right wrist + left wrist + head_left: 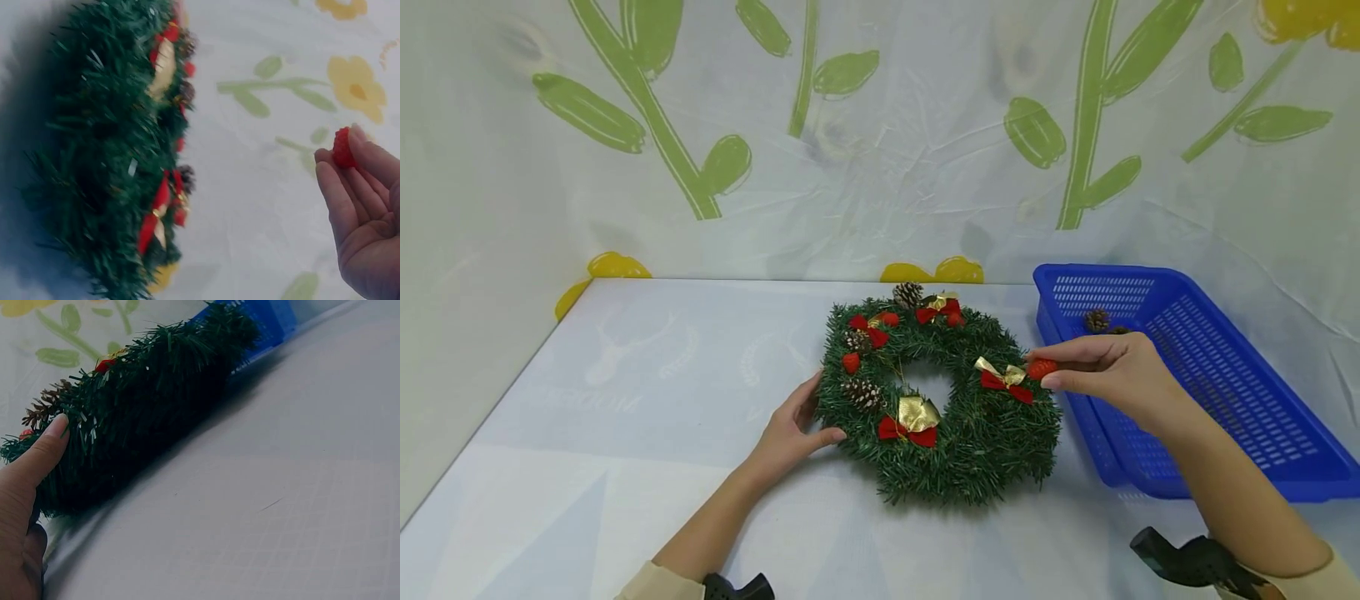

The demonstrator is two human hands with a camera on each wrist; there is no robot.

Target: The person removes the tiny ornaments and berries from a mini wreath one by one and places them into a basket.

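Observation:
A green wreath (970, 433) with red and gold bows, pine cones and red berries lies flat on the pale table (625, 467). My left hand (790, 433) rests against its left outer edge, thumb on the needles; the left wrist view shows that thumb (47, 447) touching the wreath (137, 406). My right hand (1112, 371) hovers over the wreath's right side and pinches a small red berry (1042, 368) between thumb and fingertips. In the right wrist view the berry (342, 147) sits at my fingertips, apart from the wreath (106, 156).
A blue plastic basket (1217, 392) stands right of the wreath with pine cones (1096, 320) in its far corner. A leaf-printed cloth backdrop (880, 133) rises behind the table. Dark wrist straps (1187, 562) show at the bottom edge.

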